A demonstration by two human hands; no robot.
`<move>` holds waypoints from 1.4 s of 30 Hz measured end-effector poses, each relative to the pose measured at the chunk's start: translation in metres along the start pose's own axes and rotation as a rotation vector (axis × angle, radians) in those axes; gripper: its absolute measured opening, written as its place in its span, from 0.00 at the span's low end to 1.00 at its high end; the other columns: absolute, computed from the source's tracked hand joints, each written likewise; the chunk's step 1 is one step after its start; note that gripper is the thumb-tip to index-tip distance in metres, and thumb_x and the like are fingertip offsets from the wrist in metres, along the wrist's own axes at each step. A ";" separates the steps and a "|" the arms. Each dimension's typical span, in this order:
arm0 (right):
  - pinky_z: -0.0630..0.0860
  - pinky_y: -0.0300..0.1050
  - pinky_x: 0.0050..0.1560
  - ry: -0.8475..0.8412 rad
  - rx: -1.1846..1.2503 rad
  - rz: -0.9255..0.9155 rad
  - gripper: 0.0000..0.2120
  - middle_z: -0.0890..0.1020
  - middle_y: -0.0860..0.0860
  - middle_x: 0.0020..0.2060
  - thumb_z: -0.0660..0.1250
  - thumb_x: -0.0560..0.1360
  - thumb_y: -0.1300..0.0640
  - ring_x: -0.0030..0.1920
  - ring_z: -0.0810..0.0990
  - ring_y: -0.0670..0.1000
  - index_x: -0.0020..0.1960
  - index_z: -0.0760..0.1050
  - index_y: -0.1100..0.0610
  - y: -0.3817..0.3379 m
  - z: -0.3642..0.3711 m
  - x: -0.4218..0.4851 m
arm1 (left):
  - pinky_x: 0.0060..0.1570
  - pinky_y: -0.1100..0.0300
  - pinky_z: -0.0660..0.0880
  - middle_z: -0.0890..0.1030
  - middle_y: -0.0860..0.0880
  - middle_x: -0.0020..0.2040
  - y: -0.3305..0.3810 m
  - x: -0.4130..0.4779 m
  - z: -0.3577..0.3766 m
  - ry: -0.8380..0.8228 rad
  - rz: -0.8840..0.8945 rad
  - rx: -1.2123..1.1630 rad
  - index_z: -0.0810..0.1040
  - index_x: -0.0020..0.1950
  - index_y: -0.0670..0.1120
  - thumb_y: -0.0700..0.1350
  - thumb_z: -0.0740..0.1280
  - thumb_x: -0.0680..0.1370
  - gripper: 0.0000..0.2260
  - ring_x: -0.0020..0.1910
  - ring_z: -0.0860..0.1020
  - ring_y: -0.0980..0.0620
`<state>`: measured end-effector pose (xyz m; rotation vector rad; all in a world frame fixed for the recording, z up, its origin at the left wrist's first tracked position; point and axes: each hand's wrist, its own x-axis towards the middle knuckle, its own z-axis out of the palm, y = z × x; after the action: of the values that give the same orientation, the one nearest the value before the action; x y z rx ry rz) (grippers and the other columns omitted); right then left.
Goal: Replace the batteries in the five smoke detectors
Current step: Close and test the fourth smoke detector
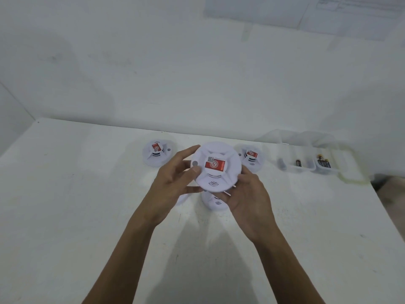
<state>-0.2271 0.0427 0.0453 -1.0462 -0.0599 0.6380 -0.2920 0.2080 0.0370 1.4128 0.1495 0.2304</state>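
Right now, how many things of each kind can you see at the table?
Smoke detectors: 4 in plain view (held detector, left detector, right detector, near detector)
Hands: 2 (left hand, right hand)
Clear battery container: 1
Total: 7; batteries too blurred to count.

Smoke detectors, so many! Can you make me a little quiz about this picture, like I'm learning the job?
1. True or false: the smoke detector in the middle lies flat on the table.
2. Where are the batteries? A: in the clear tray on the right. B: at the table's left edge. C: stacked on a detector at the back.
3. Fill the gap: the middle detector is held by the left hand, the right hand, or ____?

Key
1. False: it is held up above the table.
2. A.
3. Both: each hand grips one side of its rim.
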 end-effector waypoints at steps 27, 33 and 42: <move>0.68 0.55 0.66 -0.084 -0.001 0.053 0.13 0.67 0.57 0.71 0.58 0.79 0.48 0.63 0.73 0.59 0.61 0.66 0.54 0.014 -0.010 0.014 | 0.41 0.59 0.80 0.84 0.56 0.53 -0.005 -0.001 -0.005 0.126 -0.039 -0.016 0.76 0.64 0.51 0.39 0.65 0.79 0.14 0.53 0.82 0.53; 0.69 0.56 0.65 -0.083 -0.029 0.110 0.53 0.68 0.51 0.67 0.81 0.51 0.38 0.63 0.72 0.58 0.68 0.60 0.55 0.009 -0.006 0.012 | 0.40 0.62 0.80 0.84 0.59 0.53 -0.007 0.000 -0.006 0.125 -0.019 0.002 0.77 0.63 0.53 0.40 0.66 0.79 0.14 0.52 0.82 0.56; 0.60 0.59 0.72 0.057 0.109 0.173 0.20 0.63 0.60 0.73 0.40 0.83 0.55 0.70 0.66 0.63 0.71 0.60 0.58 0.016 -0.011 0.020 | 0.40 0.58 0.81 0.84 0.57 0.53 -0.010 0.001 -0.009 0.121 -0.019 -0.014 0.77 0.62 0.54 0.41 0.66 0.79 0.14 0.53 0.83 0.53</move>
<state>-0.2143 0.0497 0.0217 -0.9704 0.1156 0.7595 -0.2922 0.2152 0.0262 1.3829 0.2600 0.3010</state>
